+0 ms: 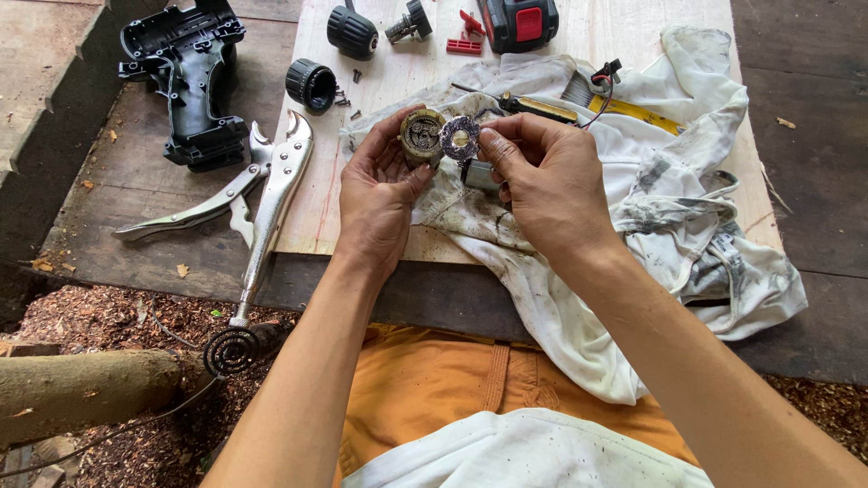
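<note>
Head view, looking down over a plywood board (362, 208) laid across dark planks. Left hand (380, 194) cupped palm-up around a short round gear housing (421, 136), open face turned upward, fingers curled closed about its sides — apparently to steady it and keep the greasy interior in sight. Right hand (542, 181) pinching a flat toothed ring (459, 138) between thumb and fingertips, fingers closed on its edge, ring held tilted and touching the housing's rim (whether going in or coming out cannot be told). Both parts raised just above a stained white rag (669, 226), spread beneath probably to catch grease and small pieces. On the rag behind the hands, a yellow-and-black part with red and black wires (588, 101). To the left, locking pliers (262, 194) lying open, half on the board, half on the planks. Farther left, an empty black tool shell (185, 81). Along the far edge — a black collar (312, 84), a black chuck (352, 32), a small gear stub (409, 22), red plastic clips (466, 36), a few loose screws (348, 95), and a red-and-black battery pack (518, 20), all set well apart from the hands.
</note>
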